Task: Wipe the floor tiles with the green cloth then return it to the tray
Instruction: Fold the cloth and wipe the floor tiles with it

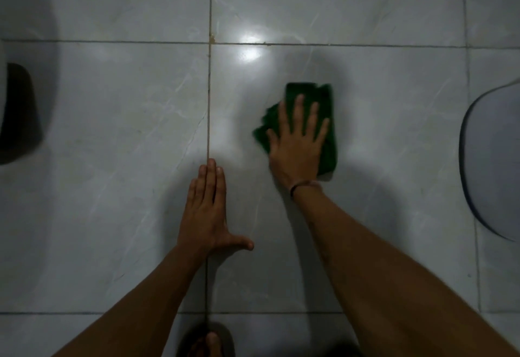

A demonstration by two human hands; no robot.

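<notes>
A toe and the front of a dark sandal [206,341] show at the bottom edge of the frame, on a grout line [208,103] that runs away across the pale, glossy floor tiles [112,145]. Both bare forearms reach forward from there. The left hand [209,213] lies flat on the floor over that same grout line, four fingers pressed together and pointing away, thumb stuck out to the right; it holds nothing. Farther out and to the right, the right hand [298,140] presses palm-down on the green cloth [326,120], fingers spread wide across it, a thin dark band [298,185] at the wrist. The cloth lies bunched and folded on the tile right of the grout line, its edges blurred, sticking out beyond the fingertips and along the hand's right side. Beyond the cloth, a bright glare of light [250,47] sits on a cross joint between tiles. At the right edge of the frame, well apart from the cloth, lies a pale rounded tray with a dark rim [464,159]. A dark object [17,114], partly cut off, sits at the left edge.
</notes>
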